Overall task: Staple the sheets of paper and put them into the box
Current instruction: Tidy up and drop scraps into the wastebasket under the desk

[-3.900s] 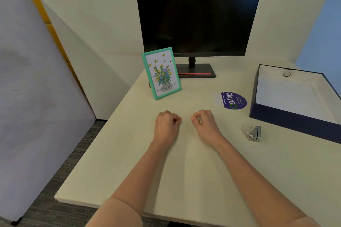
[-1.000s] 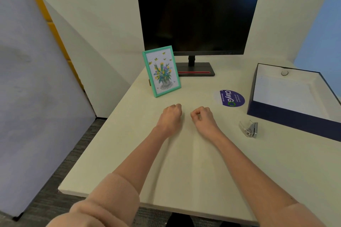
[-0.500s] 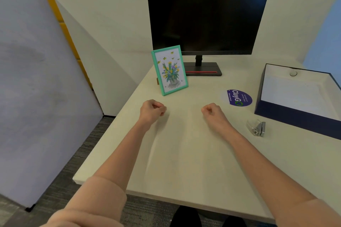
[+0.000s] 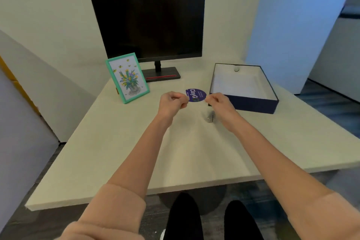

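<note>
1. Head view: the stapler (image 4: 210,117) is blurred and partly hidden behind the right hand (image 4: 219,104); its shape is hard to make out.
2. Both the left hand (image 4: 171,103) and the right are curled into loose fists above the tabletop (image 4: 116,161), each grip pressed together on nothing visible.
3. The box (image 4: 253,101) sits open at the right, white sheets inside; a small round object at its far wall is unclear.
4. A purple sticker (image 4: 195,94) lies between the hands, its edges covered.
5. The near tabletop is bare up to its front edge.
</note>
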`<action>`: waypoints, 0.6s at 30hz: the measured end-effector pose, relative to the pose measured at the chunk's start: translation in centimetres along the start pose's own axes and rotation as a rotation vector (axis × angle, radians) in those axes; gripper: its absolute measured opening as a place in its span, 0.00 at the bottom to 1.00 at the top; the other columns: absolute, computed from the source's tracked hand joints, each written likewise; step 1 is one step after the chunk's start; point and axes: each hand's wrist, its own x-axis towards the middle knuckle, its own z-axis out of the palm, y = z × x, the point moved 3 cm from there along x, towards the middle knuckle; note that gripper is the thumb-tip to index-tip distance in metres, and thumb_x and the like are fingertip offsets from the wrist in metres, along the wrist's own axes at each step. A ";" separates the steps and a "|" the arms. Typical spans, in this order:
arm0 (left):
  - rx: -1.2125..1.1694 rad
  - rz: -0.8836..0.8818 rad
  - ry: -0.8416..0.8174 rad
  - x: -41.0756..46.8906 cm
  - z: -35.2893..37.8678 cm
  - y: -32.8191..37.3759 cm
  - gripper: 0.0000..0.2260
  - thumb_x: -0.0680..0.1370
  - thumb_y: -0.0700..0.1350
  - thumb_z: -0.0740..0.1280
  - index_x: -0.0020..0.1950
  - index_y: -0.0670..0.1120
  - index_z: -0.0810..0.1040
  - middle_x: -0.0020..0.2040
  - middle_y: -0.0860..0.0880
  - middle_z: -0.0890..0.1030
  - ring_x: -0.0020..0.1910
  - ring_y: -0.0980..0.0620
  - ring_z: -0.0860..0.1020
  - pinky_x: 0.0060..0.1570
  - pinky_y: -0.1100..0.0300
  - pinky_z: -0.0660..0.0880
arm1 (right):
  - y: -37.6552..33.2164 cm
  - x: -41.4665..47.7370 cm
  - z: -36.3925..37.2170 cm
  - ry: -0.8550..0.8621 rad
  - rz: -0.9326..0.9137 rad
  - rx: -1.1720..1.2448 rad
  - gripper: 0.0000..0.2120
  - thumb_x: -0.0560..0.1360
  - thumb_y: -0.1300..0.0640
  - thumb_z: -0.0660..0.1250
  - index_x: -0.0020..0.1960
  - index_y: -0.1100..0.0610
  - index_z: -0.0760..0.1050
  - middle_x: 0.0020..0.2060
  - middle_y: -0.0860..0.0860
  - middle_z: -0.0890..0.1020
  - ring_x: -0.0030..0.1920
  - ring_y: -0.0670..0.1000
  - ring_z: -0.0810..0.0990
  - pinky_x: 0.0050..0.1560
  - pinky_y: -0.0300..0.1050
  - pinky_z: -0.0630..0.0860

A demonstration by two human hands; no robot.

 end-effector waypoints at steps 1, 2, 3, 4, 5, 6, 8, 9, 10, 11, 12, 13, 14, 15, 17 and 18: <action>-0.005 0.014 -0.042 -0.6 2.3 0.6 0.04 0.72 0.32 0.69 0.39 0.39 0.77 0.35 0.45 0.78 0.33 0.53 0.76 0.35 0.67 0.77 | 0.1 -0.8 -2.2 0.033 -0.003 -0.016 0.13 0.79 0.52 0.59 0.59 0.58 0.72 0.52 0.49 0.75 0.50 0.47 0.72 0.46 0.40 0.68; -0.007 0.028 -0.094 -1.4 4.8 1.2 0.04 0.72 0.32 0.69 0.40 0.39 0.78 0.35 0.46 0.78 0.33 0.53 0.77 0.35 0.68 0.77 | 0.3 -1.7 -4.6 0.075 -0.006 -0.042 0.14 0.79 0.52 0.59 0.60 0.58 0.72 0.53 0.49 0.75 0.52 0.47 0.72 0.50 0.40 0.67; -0.005 0.050 -0.153 -2.2 7.3 1.8 0.03 0.72 0.33 0.69 0.40 0.39 0.78 0.35 0.46 0.78 0.33 0.54 0.77 0.35 0.67 0.77 | 0.6 -2.7 -7.1 0.119 -0.008 -0.061 0.15 0.79 0.52 0.59 0.61 0.59 0.72 0.53 0.48 0.75 0.53 0.47 0.72 0.51 0.40 0.66; -0.008 0.070 -0.217 -3.3 10.1 2.3 0.04 0.72 0.33 0.69 0.39 0.40 0.78 0.34 0.47 0.78 0.33 0.54 0.77 0.36 0.66 0.76 | 1.0 -3.7 -9.8 0.164 -0.004 -0.077 0.15 0.79 0.52 0.59 0.61 0.59 0.72 0.53 0.48 0.75 0.53 0.47 0.72 0.51 0.40 0.65; -0.015 0.087 -0.270 -4.2 12.5 2.8 0.05 0.72 0.33 0.69 0.37 0.41 0.78 0.33 0.47 0.78 0.32 0.53 0.76 0.38 0.65 0.76 | 1.3 -4.6 -12.2 0.204 -0.002 -0.089 0.15 0.80 0.52 0.59 0.61 0.60 0.72 0.53 0.49 0.75 0.53 0.47 0.72 0.50 0.39 0.66; -0.021 0.094 -0.319 -5.2 15.1 3.4 0.06 0.71 0.33 0.69 0.36 0.41 0.78 0.33 0.47 0.78 0.33 0.53 0.76 0.40 0.63 0.76 | 1.8 -5.5 -14.7 0.246 0.008 -0.099 0.14 0.80 0.53 0.59 0.61 0.60 0.73 0.53 0.50 0.75 0.53 0.48 0.72 0.48 0.39 0.66; -0.027 0.092 -0.401 -7.4 20.0 4.1 0.07 0.71 0.32 0.69 0.35 0.42 0.78 0.34 0.47 0.79 0.33 0.53 0.76 0.43 0.61 0.77 | 2.9 -7.4 -19.5 0.325 0.036 -0.117 0.14 0.80 0.54 0.59 0.61 0.61 0.72 0.53 0.50 0.75 0.54 0.49 0.72 0.46 0.38 0.66; -0.027 0.092 -0.447 -8.5 22.4 4.2 0.07 0.71 0.32 0.69 0.35 0.42 0.78 0.34 0.47 0.79 0.32 0.53 0.76 0.43 0.60 0.77 | 3.5 -8.4 -21.9 0.367 0.049 -0.127 0.14 0.80 0.54 0.59 0.60 0.61 0.72 0.52 0.50 0.74 0.53 0.48 0.72 0.45 0.38 0.67; -0.025 0.089 -0.498 -9.7 24.8 4.4 0.07 0.71 0.32 0.69 0.35 0.42 0.78 0.34 0.46 0.78 0.32 0.53 0.76 0.44 0.59 0.77 | 4.2 -9.3 -24.2 0.408 0.062 -0.138 0.14 0.79 0.54 0.59 0.59 0.62 0.73 0.52 0.50 0.74 0.52 0.48 0.71 0.43 0.37 0.68; -0.023 0.086 -0.547 -10.9 27.1 4.3 0.07 0.71 0.32 0.69 0.35 0.42 0.78 0.33 0.46 0.78 0.32 0.52 0.75 0.45 0.58 0.77 | 5.0 -10.3 -26.3 0.448 0.069 -0.146 0.14 0.79 0.54 0.59 0.58 0.63 0.73 0.51 0.51 0.74 0.51 0.49 0.71 0.44 0.37 0.69; -0.019 0.079 -0.591 -12.1 29.3 4.1 0.08 0.71 0.33 0.69 0.34 0.43 0.78 0.32 0.46 0.78 0.32 0.52 0.75 0.47 0.56 0.77 | 5.8 -11.2 -28.2 0.482 0.087 -0.146 0.14 0.79 0.54 0.59 0.56 0.64 0.74 0.50 0.53 0.75 0.51 0.51 0.73 0.48 0.41 0.71; -0.016 0.073 -0.625 -13.2 31.1 3.8 0.09 0.71 0.33 0.70 0.33 0.44 0.78 0.32 0.46 0.78 0.33 0.51 0.75 0.48 0.55 0.78 | 6.7 -12.1 -29.7 0.508 0.110 -0.146 0.14 0.79 0.55 0.59 0.54 0.66 0.74 0.49 0.58 0.76 0.51 0.57 0.74 0.52 0.48 0.73; -0.004 0.062 -0.660 -14.3 33.0 3.3 0.08 0.70 0.34 0.70 0.33 0.44 0.78 0.33 0.46 0.79 0.34 0.51 0.76 0.50 0.54 0.78 | 7.6 -13.0 -31.1 0.528 0.134 -0.145 0.16 0.79 0.55 0.58 0.51 0.69 0.73 0.48 0.64 0.76 0.51 0.64 0.74 0.54 0.57 0.72; 0.012 0.048 -0.696 -15.3 34.6 2.7 0.07 0.70 0.34 0.70 0.34 0.44 0.78 0.34 0.46 0.79 0.34 0.51 0.76 0.52 0.53 0.78 | 8.4 -13.9 -32.2 0.540 0.150 -0.135 0.18 0.78 0.56 0.59 0.48 0.72 0.72 0.45 0.69 0.74 0.51 0.71 0.71 0.51 0.62 0.72; 0.033 0.016 -0.776 -17.5 37.6 1.1 0.05 0.70 0.35 0.69 0.37 0.44 0.78 0.36 0.46 0.80 0.35 0.52 0.77 0.52 0.54 0.79 | 10.3 -15.4 -34.1 0.566 0.189 -0.099 0.19 0.76 0.56 0.58 0.43 0.74 0.70 0.35 0.62 0.69 0.36 0.62 0.65 0.38 0.56 0.67; 0.042 0.002 -0.807 -18.3 38.7 0.0 0.05 0.70 0.34 0.69 0.38 0.43 0.77 0.36 0.46 0.79 0.34 0.52 0.77 0.49 0.56 0.79 | 11.2 -15.8 -34.6 0.579 0.208 -0.085 0.19 0.76 0.57 0.58 0.44 0.76 0.69 0.37 0.56 0.68 0.48 0.48 0.63 0.37 0.49 0.64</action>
